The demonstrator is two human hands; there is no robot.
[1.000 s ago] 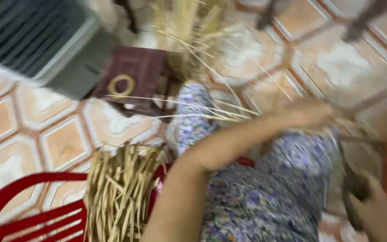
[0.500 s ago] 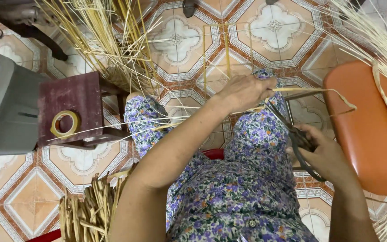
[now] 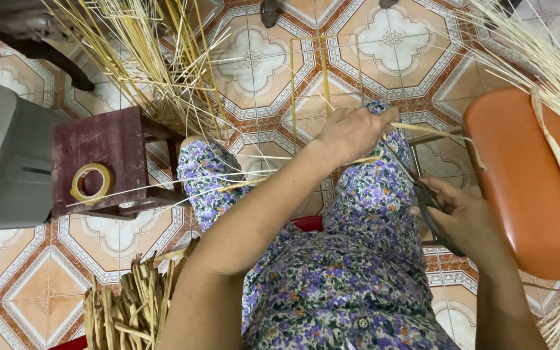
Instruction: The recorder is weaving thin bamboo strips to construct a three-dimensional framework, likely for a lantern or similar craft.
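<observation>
You have a single view here, from the camera on your head, tilted almost straight down over your own lap. It sits close: your forearms fill the lower middle, with the left hand [image 3: 351, 133] and right hand [image 3: 465, 217] near centre. The tiled floor [image 3: 384, 39] runs toward the top edge. No second view shares any of this scene.
</observation>
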